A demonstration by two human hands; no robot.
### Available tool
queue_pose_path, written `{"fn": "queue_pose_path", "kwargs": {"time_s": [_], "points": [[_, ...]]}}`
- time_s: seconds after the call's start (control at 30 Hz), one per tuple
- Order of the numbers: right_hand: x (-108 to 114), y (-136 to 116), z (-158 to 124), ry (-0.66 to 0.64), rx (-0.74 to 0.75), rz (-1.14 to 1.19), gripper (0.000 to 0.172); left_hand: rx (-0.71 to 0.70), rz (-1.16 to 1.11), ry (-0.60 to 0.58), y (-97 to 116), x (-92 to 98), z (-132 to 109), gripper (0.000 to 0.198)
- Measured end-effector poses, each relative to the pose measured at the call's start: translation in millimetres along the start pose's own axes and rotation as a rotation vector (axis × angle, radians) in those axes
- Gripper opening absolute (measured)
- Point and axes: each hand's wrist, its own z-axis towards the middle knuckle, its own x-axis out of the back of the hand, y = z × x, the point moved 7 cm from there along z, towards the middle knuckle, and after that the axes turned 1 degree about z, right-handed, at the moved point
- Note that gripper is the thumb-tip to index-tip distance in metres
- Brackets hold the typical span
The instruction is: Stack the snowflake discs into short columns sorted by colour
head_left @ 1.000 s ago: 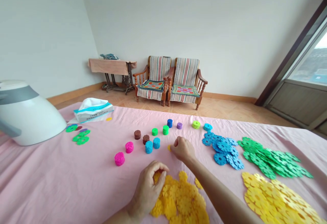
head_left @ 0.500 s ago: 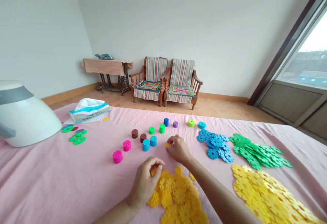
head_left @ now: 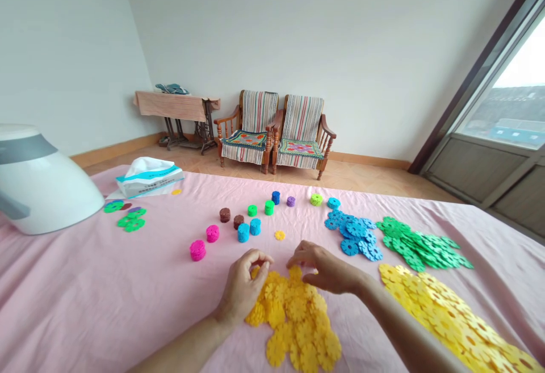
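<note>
My left hand (head_left: 242, 285) is curled, thumb and fingers close together, at the left edge of a pile of yellow flower-shaped plastic discs (head_left: 300, 316). Some yellow shows inside its curl and appears to be a disc in its grip, mostly hidden by the fingers. My right hand (head_left: 326, 268) hovers over the pile's far end, thumb and fingers apart. A single yellow disc (head_left: 280, 235) lies flat on the pink cloth beyond both hands. Just left of it stand two light-blue stacks of discs (head_left: 243, 233).
Pink (head_left: 197, 250), brown (head_left: 225, 214), green (head_left: 269, 208), dark-blue (head_left: 276, 197) and purple stacks (head_left: 290, 201) stand farther off. Blue (head_left: 357, 231), green (head_left: 421, 245) and yellow heaps (head_left: 447, 316) spread rightward. A tissue box (head_left: 149, 179) and white appliance (head_left: 46, 185) stand left.
My right hand has let go of the yellow disc, leaving it on the cloth, and has drawn back to the pile with fingers spread. My left hand has hardly moved.
</note>
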Motion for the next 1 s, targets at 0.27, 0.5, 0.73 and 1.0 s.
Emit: {"fn": "queue_pose_path", "kwargs": {"time_s": [0.27, 0.5, 0.73, 1.0], "points": [[-6.6, 4.7, 3.6, 0.026, -0.013, -0.059, 0.033, 0.001, 0.004, 0.011, -1.1, 0.2, 0.9, 0.012], [-2.4, 29.0, 27.4, 0.265, -0.161, -0.075, 0.020, 0.014, 0.010, 0.020, 0.0, 0.8, -1.3, 0.012], [-0.1, 43.4, 66.3, 0.451, -0.261, -0.126, 0.017, 0.021, 0.019, 0.023, 2.9, 3.0, 0.1, 0.013], [-0.9, 44.8, 79.5, 0.340, -0.310, -0.202, 0.016, 0.017, 0.021, 0.023, 0.7, 1.9, -1.5, 0.013]]}}
